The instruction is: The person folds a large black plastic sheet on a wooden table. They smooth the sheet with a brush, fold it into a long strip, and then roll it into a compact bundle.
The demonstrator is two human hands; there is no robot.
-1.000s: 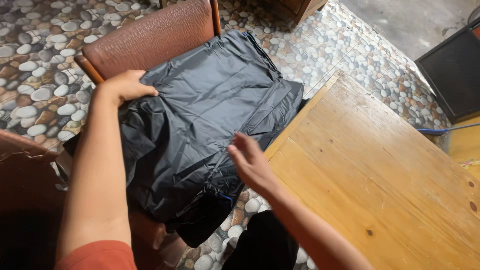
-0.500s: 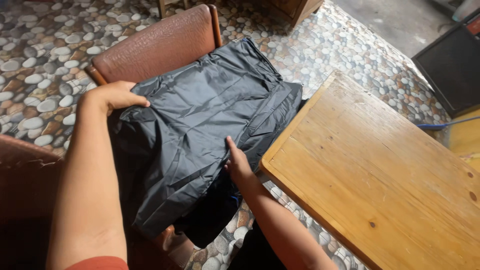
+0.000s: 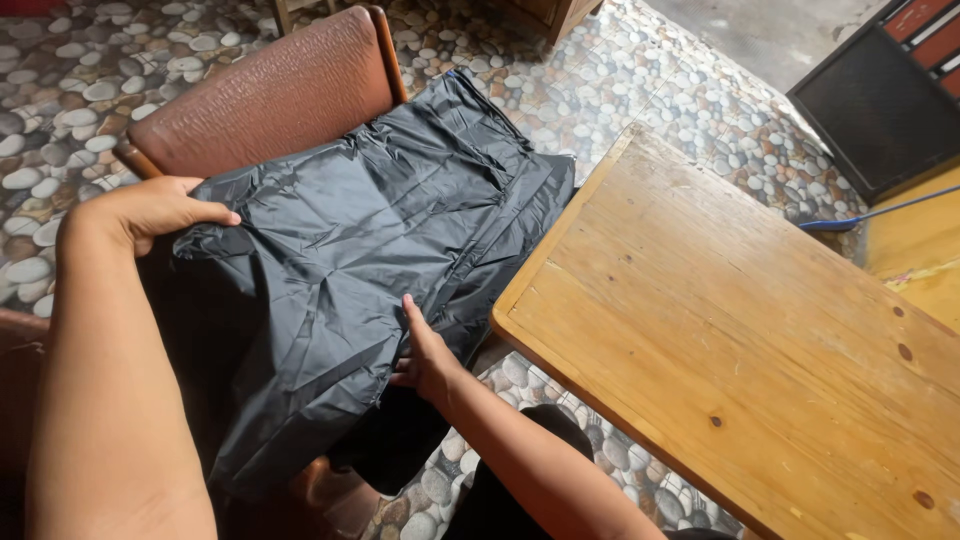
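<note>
Left hand (image 3: pixel 150 208) gripping black garment (image 3: pixel 360 260), right hand (image 3: pixel 425 355) beneath

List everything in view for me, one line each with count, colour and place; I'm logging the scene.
garment: one, black and shiny, spread over the chair seat
chair: one, brown padded back with wooden frame, upper left
table: one, bare light wood, right
floor: pebble-patterned, grey and brown, all round
dark panel: one, black, top right corner
thin stick: one, blue, right edge by the table
left hand: one, gripping the garment's left edge
right hand: one, pressed on the garment's lower edge
</note>
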